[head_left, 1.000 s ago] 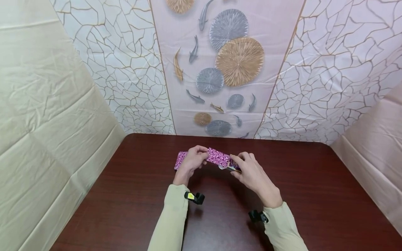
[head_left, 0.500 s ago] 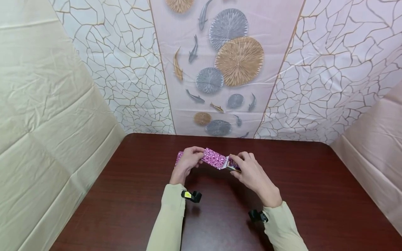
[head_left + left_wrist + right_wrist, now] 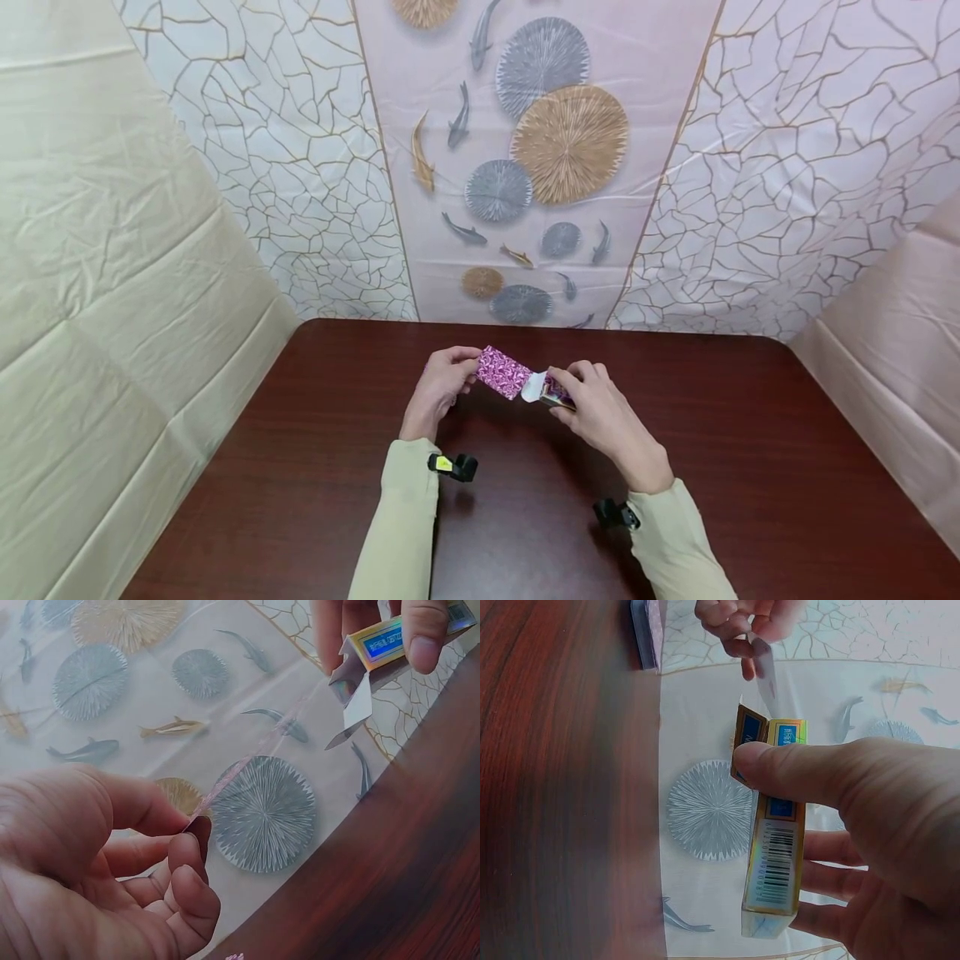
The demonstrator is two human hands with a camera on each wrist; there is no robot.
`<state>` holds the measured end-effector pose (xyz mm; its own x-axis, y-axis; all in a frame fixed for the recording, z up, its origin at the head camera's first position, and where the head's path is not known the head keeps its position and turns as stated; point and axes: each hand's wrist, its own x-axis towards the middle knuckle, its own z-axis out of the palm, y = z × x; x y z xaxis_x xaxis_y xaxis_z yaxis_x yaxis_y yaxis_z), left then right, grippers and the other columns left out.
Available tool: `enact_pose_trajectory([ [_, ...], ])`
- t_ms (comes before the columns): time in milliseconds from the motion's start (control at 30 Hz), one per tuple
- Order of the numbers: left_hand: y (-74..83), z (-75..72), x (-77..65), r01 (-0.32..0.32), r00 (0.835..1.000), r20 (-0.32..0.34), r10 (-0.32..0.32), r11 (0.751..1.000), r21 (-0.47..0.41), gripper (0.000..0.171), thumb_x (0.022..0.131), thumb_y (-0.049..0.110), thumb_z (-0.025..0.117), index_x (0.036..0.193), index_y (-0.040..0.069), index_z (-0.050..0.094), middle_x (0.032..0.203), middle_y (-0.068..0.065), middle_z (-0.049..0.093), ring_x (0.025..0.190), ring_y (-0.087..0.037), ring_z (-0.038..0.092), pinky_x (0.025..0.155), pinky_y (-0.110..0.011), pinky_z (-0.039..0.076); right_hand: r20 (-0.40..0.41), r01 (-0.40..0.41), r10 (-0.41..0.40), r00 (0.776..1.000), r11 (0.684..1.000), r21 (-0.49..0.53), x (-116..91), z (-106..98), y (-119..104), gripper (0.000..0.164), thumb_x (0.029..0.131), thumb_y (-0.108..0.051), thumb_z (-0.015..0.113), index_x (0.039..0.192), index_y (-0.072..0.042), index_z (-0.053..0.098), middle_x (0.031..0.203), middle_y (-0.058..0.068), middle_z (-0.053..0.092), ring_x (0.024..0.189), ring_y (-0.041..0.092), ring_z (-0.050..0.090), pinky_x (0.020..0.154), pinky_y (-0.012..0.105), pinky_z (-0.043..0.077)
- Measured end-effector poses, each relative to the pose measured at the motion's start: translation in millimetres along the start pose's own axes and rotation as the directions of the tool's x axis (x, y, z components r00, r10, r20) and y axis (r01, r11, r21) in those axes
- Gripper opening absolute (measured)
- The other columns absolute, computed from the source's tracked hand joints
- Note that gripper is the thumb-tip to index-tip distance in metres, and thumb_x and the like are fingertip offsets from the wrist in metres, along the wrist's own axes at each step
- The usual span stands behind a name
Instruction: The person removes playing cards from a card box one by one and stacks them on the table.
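Observation:
My left hand (image 3: pixel 437 390) pinches the near end of a playing card (image 3: pixel 504 372) with a purple-and-white patterned back. Seen edge-on in the left wrist view, the card (image 3: pixel 251 761) looks thin. My right hand (image 3: pixel 606 417) grips a small card box (image 3: pixel 776 859), gold with blue labels and a barcode, thumb across its side. The box's end flap (image 3: pixel 533 387) stands open, its white inside facing the card. Card and box are apart, a narrow gap between them. Whether more cards sit inside the box cannot be seen.
A purple-topped stack (image 3: pixel 648 634) with a dark side lies on the table beyond the left hand, which hides nearly all of it in the head view. The dark red-brown table (image 3: pixel 525 517) ends at a patterned cloth wall (image 3: pixel 517 250). Pale cloth (image 3: pixel 150 333) hangs at the left.
My left hand has moved left and drawn the card away from the box mouth, uncovering the white flap. It now covers the stack. The right hand has stayed put.

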<state>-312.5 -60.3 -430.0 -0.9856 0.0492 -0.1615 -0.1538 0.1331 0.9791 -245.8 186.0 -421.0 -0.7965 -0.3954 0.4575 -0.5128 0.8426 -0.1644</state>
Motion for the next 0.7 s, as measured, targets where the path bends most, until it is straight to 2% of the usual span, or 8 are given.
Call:
enact_pose_trajectory([
  [167,-1.5,-4.9,0.6,0.032,0.999,-0.021,-0.031,0.999,0.016,0.019,0.095,0.021,0.063,0.112,0.016,0.071,0.08,-0.009,0.063,0.058,-0.015,0.05,0.046,-0.029,0.035,-0.007,-0.008,0.008,1.0,1.0,0.002,-0.6,-0.3,-0.3,0.054,0.076,-0.015,0.084,0.125,-0.007,0.064,0.107,0.018,0.059,0.095,0.035,0.051,0.076,0.047,0.05],
  [267,-3.8,-10.6,-0.1,0.036,0.999,-0.031,-0.036,0.999,-0.005,0.02,0.096,0.02,0.062,0.114,0.015,0.07,0.078,-0.007,0.061,0.059,-0.016,0.05,0.047,-0.028,0.037,0.0,-0.018,0.018,1.0,1.0,0.005,-0.2,-1.2,-0.7,0.053,0.076,-0.016,0.084,0.125,-0.008,0.064,0.108,0.018,0.059,0.095,0.035,0.051,0.075,0.046,0.051],
  [467,-9.5,-24.2,0.1,0.03,0.998,-0.048,-0.032,0.998,-0.046,0.022,0.096,0.014,0.06,0.116,0.01,0.068,0.079,-0.008,0.06,0.064,-0.018,0.051,0.057,-0.031,0.043,0.015,-0.042,0.042,0.999,0.999,-0.009,1.1,-4.1,-0.6,0.053,0.076,-0.016,0.084,0.125,-0.01,0.064,0.108,0.017,0.06,0.096,0.035,0.051,0.076,0.045,0.051],
  [567,-9.5,-29.8,1.7,0.017,0.998,-0.067,-0.018,1.0,-0.015,0.021,0.096,0.014,0.061,0.115,0.009,0.069,0.085,-0.011,0.062,0.066,-0.018,0.054,0.061,-0.031,0.046,0.027,-0.049,0.049,0.998,0.999,-0.01,0.5,-4.3,-0.2,0.052,0.077,-0.017,0.083,0.126,-0.01,0.064,0.108,0.016,0.059,0.096,0.034,0.05,0.074,0.044,0.051],
  [700,-9.2,-34.1,5.3,0.017,0.998,-0.068,-0.015,1.0,0.025,0.021,0.096,0.015,0.061,0.114,0.009,0.069,0.088,-0.011,0.062,0.066,-0.017,0.054,0.058,-0.028,0.044,0.027,-0.059,0.059,0.998,0.998,0.002,-1.6,-3.6,1.0,0.052,0.077,-0.017,0.083,0.125,-0.01,0.064,0.109,0.017,0.059,0.096,0.034,0.049,0.07,0.044,0.052],
])
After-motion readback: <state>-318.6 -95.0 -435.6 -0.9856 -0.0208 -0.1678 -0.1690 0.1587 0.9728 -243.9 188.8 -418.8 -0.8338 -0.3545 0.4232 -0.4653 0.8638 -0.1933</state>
